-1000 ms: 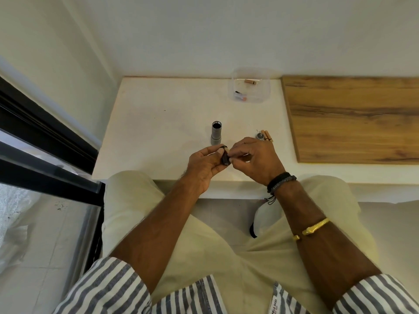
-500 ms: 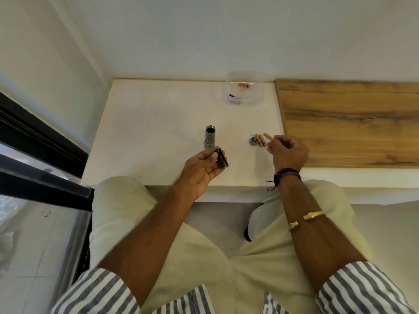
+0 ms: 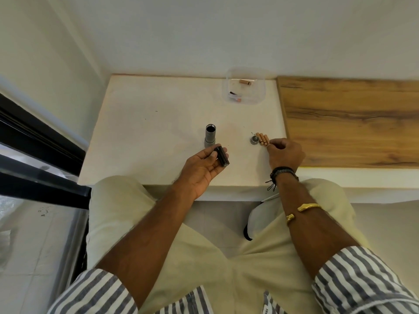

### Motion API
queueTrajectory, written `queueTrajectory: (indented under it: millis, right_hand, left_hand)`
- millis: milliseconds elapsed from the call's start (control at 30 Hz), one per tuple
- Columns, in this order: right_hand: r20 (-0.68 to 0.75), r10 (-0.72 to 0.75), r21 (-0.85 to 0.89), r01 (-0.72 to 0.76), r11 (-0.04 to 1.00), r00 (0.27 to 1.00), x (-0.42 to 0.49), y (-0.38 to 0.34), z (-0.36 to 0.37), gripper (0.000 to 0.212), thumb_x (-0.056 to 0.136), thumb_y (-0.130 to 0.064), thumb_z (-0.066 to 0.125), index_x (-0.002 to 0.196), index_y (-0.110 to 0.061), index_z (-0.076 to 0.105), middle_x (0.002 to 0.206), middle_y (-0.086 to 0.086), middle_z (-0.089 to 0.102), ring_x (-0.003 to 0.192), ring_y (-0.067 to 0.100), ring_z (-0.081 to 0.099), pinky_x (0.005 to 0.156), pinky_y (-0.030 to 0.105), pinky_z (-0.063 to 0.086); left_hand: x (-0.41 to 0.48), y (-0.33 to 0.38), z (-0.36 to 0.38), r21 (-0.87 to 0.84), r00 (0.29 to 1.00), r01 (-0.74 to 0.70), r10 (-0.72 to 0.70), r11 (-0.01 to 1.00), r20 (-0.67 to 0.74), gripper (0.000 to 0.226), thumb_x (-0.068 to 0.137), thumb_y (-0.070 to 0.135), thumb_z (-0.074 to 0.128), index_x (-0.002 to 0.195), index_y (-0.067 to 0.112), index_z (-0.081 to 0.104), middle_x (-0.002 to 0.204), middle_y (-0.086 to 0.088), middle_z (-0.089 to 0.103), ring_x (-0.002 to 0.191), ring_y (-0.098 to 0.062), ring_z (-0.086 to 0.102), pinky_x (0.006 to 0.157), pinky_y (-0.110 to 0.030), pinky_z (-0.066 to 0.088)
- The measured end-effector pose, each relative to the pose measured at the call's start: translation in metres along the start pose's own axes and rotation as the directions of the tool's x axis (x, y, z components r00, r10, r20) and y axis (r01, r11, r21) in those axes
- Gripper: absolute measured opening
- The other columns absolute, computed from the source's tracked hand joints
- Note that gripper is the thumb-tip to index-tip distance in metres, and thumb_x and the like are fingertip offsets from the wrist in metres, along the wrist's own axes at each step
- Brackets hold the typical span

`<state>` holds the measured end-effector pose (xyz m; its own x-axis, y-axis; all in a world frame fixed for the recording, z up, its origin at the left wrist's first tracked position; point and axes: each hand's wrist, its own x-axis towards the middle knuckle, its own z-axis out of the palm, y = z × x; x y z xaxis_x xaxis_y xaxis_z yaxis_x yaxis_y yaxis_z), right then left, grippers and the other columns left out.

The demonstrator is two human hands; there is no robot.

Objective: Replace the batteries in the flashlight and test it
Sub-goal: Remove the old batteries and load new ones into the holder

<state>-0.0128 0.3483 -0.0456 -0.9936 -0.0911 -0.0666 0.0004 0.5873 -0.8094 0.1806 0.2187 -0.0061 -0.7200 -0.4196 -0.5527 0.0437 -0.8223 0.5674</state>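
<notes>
The grey flashlight body stands upright on the white table with its open end up. My left hand lies palm up just in front of it, holding a black battery holder between thumb and fingers. To the right lie the flashlight's round end cap and three copper-coloured batteries side by side. My right hand rests beside those batteries, its fingertips touching the nearest one; fingers are curled and whether they pinch it is unclear.
A clear plastic box at the table's back holds one copper battery and a small dark item. A wooden board covers the surface to the right. A dark window frame runs along the left.
My hands were together working on the black holder. My right hand has since moved right to the loose batteries, while my left hand keeps the holder, now palm up.
</notes>
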Motion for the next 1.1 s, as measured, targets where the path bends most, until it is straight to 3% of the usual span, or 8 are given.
queueTrajectory:
  millis: [233,467,667,800,900,1000,1100]
  right_hand:
    - [0.018,-0.032,-0.046,0.033,0.998,0.999,-0.002,-0.005,-0.004,0.02,0.082,-0.015,0.08,0.102,-0.013,0.08,0.097,0.003,0.078,0.083,0.012,0.067,0.083,0.03,0.059]
    - [-0.006,-0.133,0.113,0.133,0.985,0.991,-0.003,-0.034,0.0,0.015,0.083,-0.011,0.074,0.096,-0.015,0.08,0.085,-0.004,0.075,0.081,0.01,0.069,0.076,0.02,0.058]
    - [0.133,-0.222,0.236,0.186,0.954,0.966,0.026,-0.083,0.029,0.013,0.081,-0.013,0.074,0.091,-0.02,0.08,0.083,-0.002,0.077,0.08,0.019,0.074,0.074,0.039,0.064]
    - [0.182,-0.343,0.107,0.329,0.938,0.921,0.056,-0.117,0.055,0.014,0.081,-0.015,0.074,0.093,-0.018,0.082,0.091,-0.003,0.079,0.087,0.012,0.073,0.087,0.034,0.061]
    - [0.208,-0.374,-0.037,0.389,0.92,0.904,0.078,-0.134,0.072,0.016,0.082,-0.016,0.07,0.092,-0.021,0.082,0.094,-0.004,0.08,0.088,0.012,0.073,0.084,0.031,0.06]
    - [0.289,-0.381,-0.297,0.461,0.836,0.878,0.099,-0.148,0.088,0.02,0.089,-0.017,0.063,0.096,-0.022,0.081,0.101,0.0,0.078,0.093,0.022,0.072,0.078,0.033,0.061]
    - [0.334,-0.34,-0.484,0.469,0.739,0.879,0.115,-0.157,0.102,0.026,0.094,-0.019,0.051,0.103,-0.01,0.073,0.105,0.013,0.073,0.097,0.035,0.07,0.074,0.035,0.056]
  left_hand:
    - [0.001,0.0,0.002,-0.007,1.0,0.006,-0.006,1.0,-0.005,0.032,0.1,0.0,0.049,0.13,-0.001,0.056,0.126,-0.021,0.064,0.111,-0.031,0.066,0.091,-0.038,0.057]
    - [0.005,-0.002,0.0,-0.066,0.999,0.021,-0.024,0.998,-0.036,0.03,0.097,0.0,0.053,0.126,-0.001,0.06,0.118,-0.02,0.069,0.103,-0.028,0.07,0.086,-0.036,0.06]
    - [0.013,-0.005,-0.002,-0.068,0.998,0.048,-0.05,0.997,-0.028,0.028,0.096,0.001,0.054,0.123,0.0,0.062,0.116,-0.02,0.071,0.102,-0.027,0.072,0.08,-0.035,0.06]
    - [0.017,-0.006,-0.007,-0.092,0.998,0.05,-0.053,0.994,-0.028,0.028,0.095,0.001,0.055,0.122,0.001,0.063,0.117,-0.019,0.071,0.102,-0.027,0.072,0.08,-0.034,0.06]
    - [0.02,-0.006,-0.009,-0.091,0.998,0.059,-0.061,0.994,-0.02,0.03,0.094,0.002,0.055,0.123,0.001,0.063,0.119,-0.019,0.07,0.104,-0.027,0.071,0.081,-0.035,0.06]
    - [0.023,-0.006,-0.01,-0.08,0.998,0.059,-0.061,0.995,-0.018,0.031,0.094,0.003,0.056,0.124,0.002,0.063,0.121,-0.019,0.069,0.108,-0.027,0.069,0.083,-0.034,0.059]
    - [0.024,-0.005,-0.011,-0.09,0.998,0.056,-0.057,0.994,-0.009,0.032,0.093,0.004,0.058,0.125,0.002,0.063,0.122,-0.018,0.069,0.11,-0.027,0.069,0.083,-0.034,0.059]
